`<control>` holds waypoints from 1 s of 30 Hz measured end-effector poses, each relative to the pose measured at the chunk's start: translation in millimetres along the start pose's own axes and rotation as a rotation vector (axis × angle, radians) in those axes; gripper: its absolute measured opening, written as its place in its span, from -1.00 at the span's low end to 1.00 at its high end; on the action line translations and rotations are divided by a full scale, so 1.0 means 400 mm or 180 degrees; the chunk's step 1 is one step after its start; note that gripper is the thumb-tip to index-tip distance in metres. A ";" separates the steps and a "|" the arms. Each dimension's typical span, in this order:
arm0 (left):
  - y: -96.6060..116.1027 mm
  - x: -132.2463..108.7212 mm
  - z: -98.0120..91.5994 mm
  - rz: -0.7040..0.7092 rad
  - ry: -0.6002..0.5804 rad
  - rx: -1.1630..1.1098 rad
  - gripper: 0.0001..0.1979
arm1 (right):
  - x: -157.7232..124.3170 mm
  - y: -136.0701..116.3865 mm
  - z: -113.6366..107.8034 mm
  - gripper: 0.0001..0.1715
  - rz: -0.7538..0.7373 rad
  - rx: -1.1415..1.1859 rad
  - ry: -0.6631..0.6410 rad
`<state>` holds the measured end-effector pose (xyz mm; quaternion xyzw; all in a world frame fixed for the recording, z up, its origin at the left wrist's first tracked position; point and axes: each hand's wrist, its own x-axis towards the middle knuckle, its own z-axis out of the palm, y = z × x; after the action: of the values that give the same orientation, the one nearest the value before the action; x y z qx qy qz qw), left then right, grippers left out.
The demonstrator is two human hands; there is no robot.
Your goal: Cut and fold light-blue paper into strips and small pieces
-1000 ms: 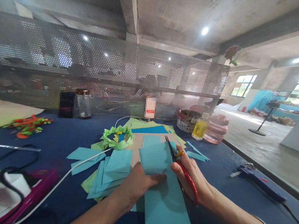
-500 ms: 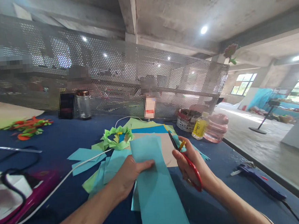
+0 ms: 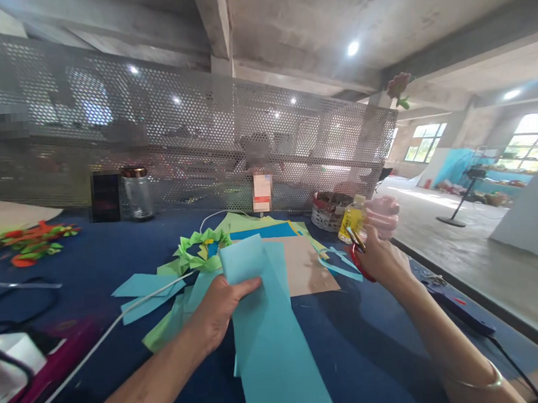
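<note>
Since 0.5 s ago the right hand has swung away to the right w/ the red-handled scissors, off the sheet and over toward the bottles; the left hand has stayed on the blue paper sheet, which has slid a bit nearer.

Head view: left hand closed on the sheet's upper left edge, thumb on top, fingers under. Sheet is a long strip running from abt mid-table down to the bottom edge of frame, top end lifted and curling. Right hand is closed round the scissors' handles, blades pointing up & away; can't tell if blades are apart. Right hand is well apart from the sheet, just in front of the yellow bottle and pink bottle.

Betw. the two hands: bare dark blue table, open room there. Tan card lies flat just beyond, w/ thin blue offcut strips at its right edge. Left of the sheet: pile of blue & green paper scraps, crossed by a white cable. Green folded paper ring sits behind the sheet's top end. Table's right edge runs close by the right forearm; a dark blue glue gun lies along it. Perforated metal screen closes off the far edge. Glass jar stands against it, far left.
</note>
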<state>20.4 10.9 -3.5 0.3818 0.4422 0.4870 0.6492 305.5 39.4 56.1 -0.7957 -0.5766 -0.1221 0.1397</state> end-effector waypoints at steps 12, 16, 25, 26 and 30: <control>-0.010 0.002 -0.004 0.0059 -0.0169 -0.0062 -0.61 | 0.008 0.022 -0.014 -0.41 0.0350 -0.0116 0.0530; -0.005 -0.004 -0.002 0.0074 -0.0128 0.0035 -0.63 | 0.024 0.039 0.010 -0.40 0.0220 0.0045 0.0420; -0.001 -0.005 0.001 0.0044 -0.0186 0.0052 -0.63 | 0.054 0.094 0.015 -0.43 0.0189 0.0402 0.0781; -0.002 -0.004 0.001 0.0038 -0.0180 0.0067 -0.63 | 0.057 0.098 0.016 -0.43 0.0159 0.0444 0.0815; -0.006 -0.004 -0.004 0.0062 -0.0217 0.0109 -0.63 | 0.065 0.108 0.021 -0.45 0.0159 0.0512 0.0983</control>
<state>19.3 8.9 -5.8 0.4135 0.4244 0.4723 0.6526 354.9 52.6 54.0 -0.7678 -0.5362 -0.1929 0.2929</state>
